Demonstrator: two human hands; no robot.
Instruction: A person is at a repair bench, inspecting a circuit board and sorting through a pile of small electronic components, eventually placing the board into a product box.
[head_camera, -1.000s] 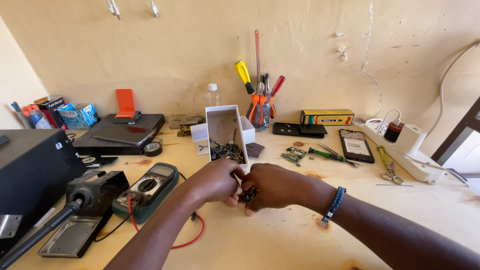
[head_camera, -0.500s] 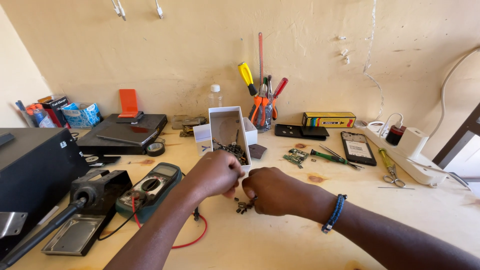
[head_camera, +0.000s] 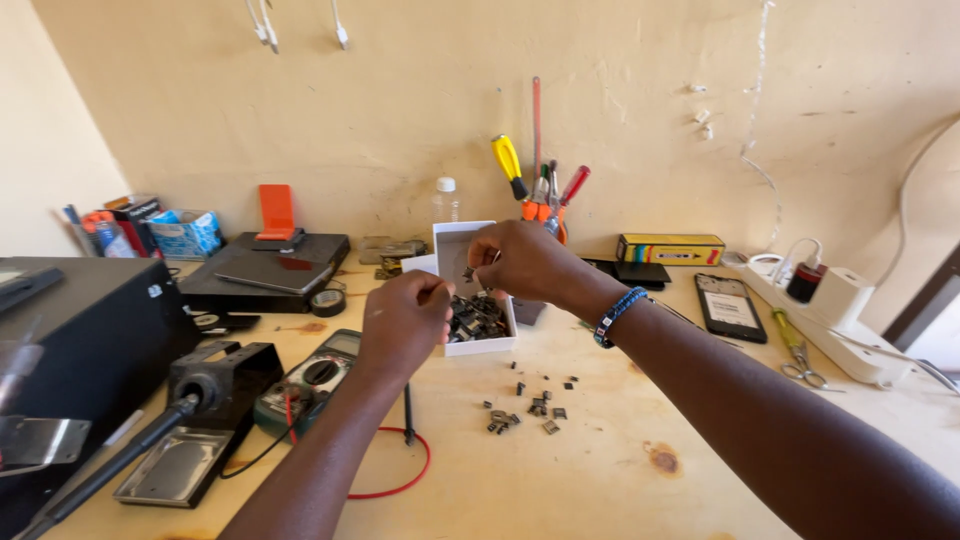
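Both hands rose from bench to white box (head_camera: 478, 345) w/ dark parts. Right hand (head_camera: 525, 262) pinches small piece above it; left hand (head_camera: 403, 320) curled shut at box edge. Loose bits (head_camera: 530, 405) now on table (head_camera: 600, 480).

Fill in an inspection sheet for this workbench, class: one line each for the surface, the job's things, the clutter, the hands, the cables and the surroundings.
Surface: pale wooden bench, a dark knot near the front.
Job's things: white box full of small dark parts; loose parts scattered in front of it.
Clutter: multimeter, phone, scissors, yellow carton, tool cup, bottle, black case, tape roll.
Hands: left hand closed at the box's left edge; right hand above the box, pinching something small.
Cables: red lead looped on the bench; white power strip with plugs.
Surroundings: cream wall, scuffed; white cables hang at the top.
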